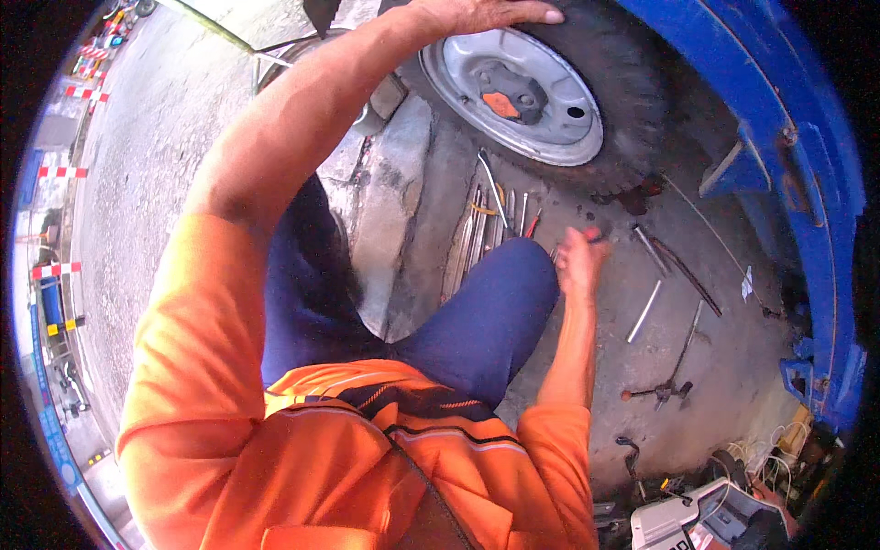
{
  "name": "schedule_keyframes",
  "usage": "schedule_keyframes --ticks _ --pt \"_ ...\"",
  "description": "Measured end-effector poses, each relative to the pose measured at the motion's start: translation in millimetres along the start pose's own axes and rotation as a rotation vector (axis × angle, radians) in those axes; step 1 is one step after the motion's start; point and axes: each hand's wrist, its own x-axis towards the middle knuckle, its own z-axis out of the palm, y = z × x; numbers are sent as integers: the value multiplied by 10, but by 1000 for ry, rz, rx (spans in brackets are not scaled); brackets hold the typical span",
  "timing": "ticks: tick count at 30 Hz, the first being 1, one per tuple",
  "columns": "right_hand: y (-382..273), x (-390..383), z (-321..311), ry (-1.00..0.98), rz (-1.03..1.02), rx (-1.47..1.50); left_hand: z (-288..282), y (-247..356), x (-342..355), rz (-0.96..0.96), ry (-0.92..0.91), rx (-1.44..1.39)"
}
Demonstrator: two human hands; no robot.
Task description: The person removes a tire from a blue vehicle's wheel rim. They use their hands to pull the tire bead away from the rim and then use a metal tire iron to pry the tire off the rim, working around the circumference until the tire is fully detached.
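At the top, my left hand (500,14) lies on the upper edge of a black tyre (632,110), its visible fingers stretched out; the rest runs past the picture's edge. The tyre sits around a silver-grey wheel rim (559,128) with an orange-marked hub (502,104). My right hand (577,263) is curled beside my right knee, slightly smeared by motion. A small red-and-dark piece (593,236) shows at its fingers; its kind is not clear. Left of that hand, several long metal tools lie on the ground, among them a wrench (492,183).
A blue vehicle body (807,156) curves along the right. Metal bars (644,312), a dark rod (687,272) and a T-shaped tool (662,391) lie on the right-hand ground. A white-and-grey case (678,518) and loose pale wires (775,449) sit at lower right.
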Motion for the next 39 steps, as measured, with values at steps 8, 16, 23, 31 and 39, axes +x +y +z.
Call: schedule_keyframes --ticks 8,16,23,31,39 --pt "336 90 -1419 537 352 807 -70 139 -5 -84 -138 -1" --pt "7 -207 221 -83 -196 -31 -68 110 14 -33 -95 -71" --pt "1505 -878 -145 57 -27 -437 -438 -74 -7 -186 -479 -647" --pt "2666 -1291 -860 -513 70 -1108 335 -823 -1449 -40 -498 -379" --pt "1005 54 -1020 -174 -72 -832 2168 -1252 -2022 -1465 -643 -1493"
